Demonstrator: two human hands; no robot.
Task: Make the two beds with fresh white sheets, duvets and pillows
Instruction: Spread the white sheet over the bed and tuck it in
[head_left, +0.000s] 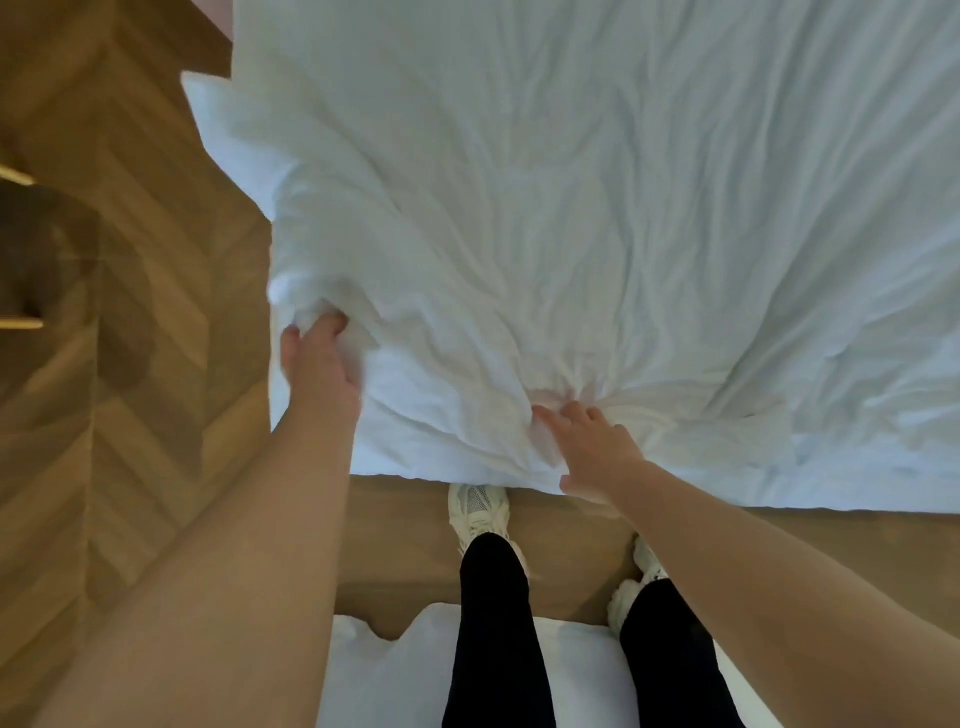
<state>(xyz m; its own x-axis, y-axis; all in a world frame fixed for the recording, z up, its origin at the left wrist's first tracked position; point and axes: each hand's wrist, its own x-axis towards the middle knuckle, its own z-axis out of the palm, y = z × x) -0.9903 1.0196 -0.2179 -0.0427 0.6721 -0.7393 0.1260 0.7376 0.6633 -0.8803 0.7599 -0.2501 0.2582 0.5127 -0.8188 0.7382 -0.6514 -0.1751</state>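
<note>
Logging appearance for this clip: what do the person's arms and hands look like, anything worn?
The left hand and right hand are bare: no gloves, rings or watch visible. The left forearm and right forearm are uncovered to the frame edge, no sleeves in view. Black trousers, off-white trainers.

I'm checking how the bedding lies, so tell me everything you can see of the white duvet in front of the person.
The white duvet looks like soft, puffy cotton. It is heavily creased and spread wide, running out of view at the top and right. Its near edge ends above the wooden floor. The left hand grips its bunched near-left corner. The right hand pinches the near edge, fingers on top, with creases fanning out from them.
</note>
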